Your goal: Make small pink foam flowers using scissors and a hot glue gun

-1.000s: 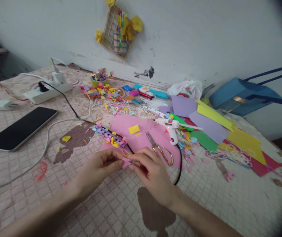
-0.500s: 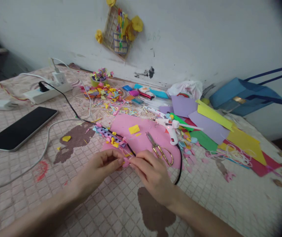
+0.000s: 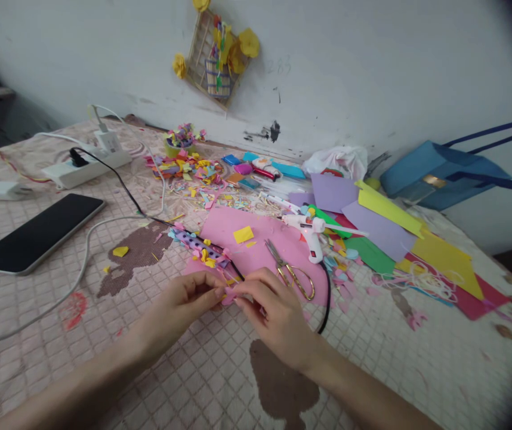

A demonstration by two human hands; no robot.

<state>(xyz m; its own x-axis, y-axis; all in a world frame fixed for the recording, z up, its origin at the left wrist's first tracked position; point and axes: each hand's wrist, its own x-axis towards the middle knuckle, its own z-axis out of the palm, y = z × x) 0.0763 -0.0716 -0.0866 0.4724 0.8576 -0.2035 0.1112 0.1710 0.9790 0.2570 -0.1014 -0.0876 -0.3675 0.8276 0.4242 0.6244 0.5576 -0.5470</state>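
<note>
Between my two hands is a small pink paper piece (image 3: 229,295), with a bit of yellow at its edge. My left hand (image 3: 196,292) pinches it from the left between thumb and fingertips. From the right, the fingertips of my right hand (image 3: 274,316) close on its other side. Just beyond lies a purple dotted strip (image 3: 197,245) trimmed with small pink, yellow and blue paper pieces. Under it spreads a pink sheet (image 3: 265,221) carrying gold-handled scissors (image 3: 289,269), a yellow paper scrap (image 3: 243,234) and a white glue gun (image 3: 310,233).
At left are a phone (image 3: 36,233) and a power strip (image 3: 88,167) with cables crossing the table. Paper scraps (image 3: 188,167) heap at the back. Coloured sheets (image 3: 381,233), white string (image 3: 430,280) and a blue bag (image 3: 444,173) lie to the right.
My right hand has shifted slightly left and its fingers have rolled a little over the pink piece. My left hand stays almost still.
</note>
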